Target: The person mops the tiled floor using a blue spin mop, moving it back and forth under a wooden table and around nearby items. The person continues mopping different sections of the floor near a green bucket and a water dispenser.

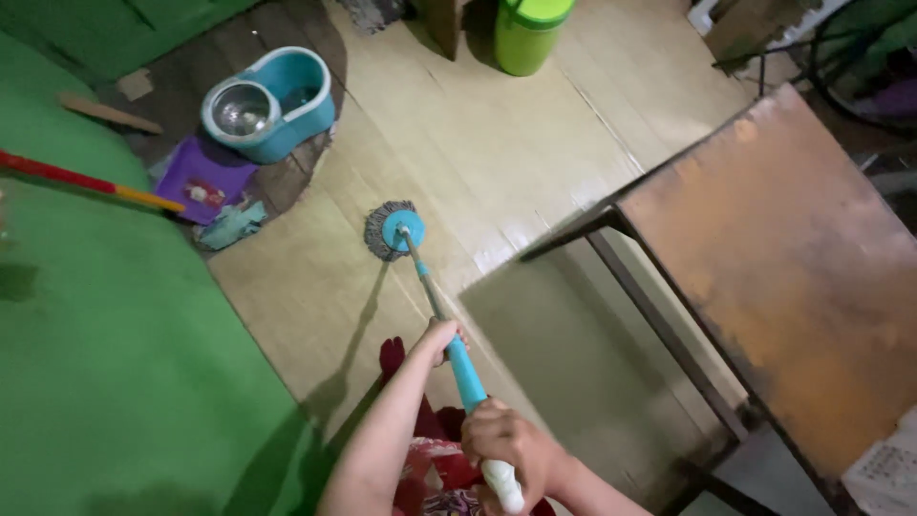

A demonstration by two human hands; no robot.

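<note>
Blue-handled spin mop [449,334] — long axis runs from near the body up and away to its grey round head [392,230], resting on the tan floor [497,143]. Left hand [441,337] and right hand [506,444] both clamped around the handle — left farther down the shaft, toward the head.

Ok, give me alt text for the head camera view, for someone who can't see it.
Seen from above, a person's two hands, left hand lower down the shaft and right hand near the white top, grip a blue spin mop whose grey head rests on a pale floor. A blue mop bucket sits beyond; a brown table stands right.
</note>
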